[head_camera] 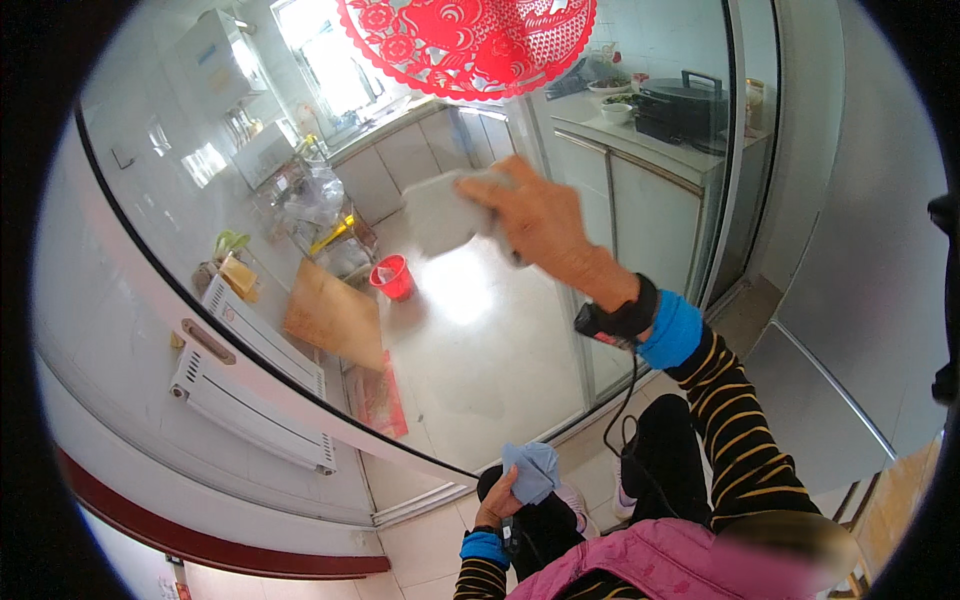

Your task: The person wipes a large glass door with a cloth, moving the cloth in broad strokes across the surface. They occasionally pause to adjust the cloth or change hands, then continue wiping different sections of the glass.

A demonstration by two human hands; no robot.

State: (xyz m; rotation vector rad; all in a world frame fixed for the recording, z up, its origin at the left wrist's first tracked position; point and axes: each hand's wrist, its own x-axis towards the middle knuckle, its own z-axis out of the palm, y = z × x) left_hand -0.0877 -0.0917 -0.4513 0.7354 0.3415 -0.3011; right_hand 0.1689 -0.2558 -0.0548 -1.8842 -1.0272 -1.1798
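A large glass sliding door panel [480,360] stands before me, with a red paper-cut decoration [472,45] on its upper part. My right hand [536,214] is raised in front of the glass and grips a light grey object [442,214], blurred, perhaps a cloth or a flat cleaning tool; whether it touches the glass I cannot tell. Low down near my knee, my left hand [501,495] holds a folded light blue cloth [532,471]. A black strap with a cabled device is on my right wrist.
Behind the glass are a red bucket [393,277], a brown board [334,315], a cluttered rack and a counter [675,154] bearing a black electric appliance [679,109] and bowls. A white radiator [247,405] is at left. A silver-grey cabinet or refrigerator [862,262] stands right.
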